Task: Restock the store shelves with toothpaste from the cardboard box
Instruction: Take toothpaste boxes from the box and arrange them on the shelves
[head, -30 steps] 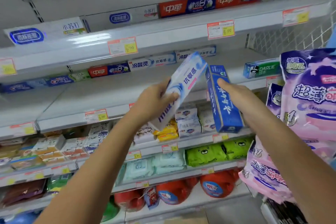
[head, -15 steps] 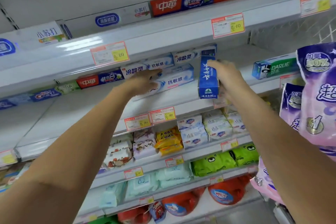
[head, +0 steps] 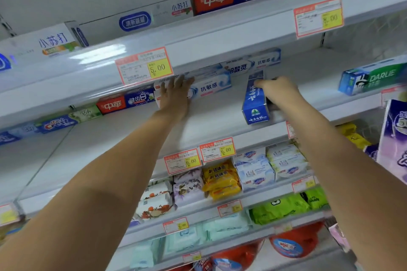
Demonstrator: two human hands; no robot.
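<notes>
Both hands are up on the middle shelf (head: pixel 215 121). The left hand (head: pixel 176 97) lies flat on the white toothpaste box (head: pixel 211 87), fingers (head: pixel 182 81) straight and slightly spread. That box lies sideways toward the back of the shelf. Over at its 3 o'clock, the right hand (head: pixel 279 92) grips the blue toothpaste box (head: pixel 255 99), thumb on top and the rest curled round the right side. It's end-on, pointing to 12 o'clock, near end by the shelf's front edge. A green DARLIE box (head: pixel 372 77) sits further out at 3 o'clock.
</notes>
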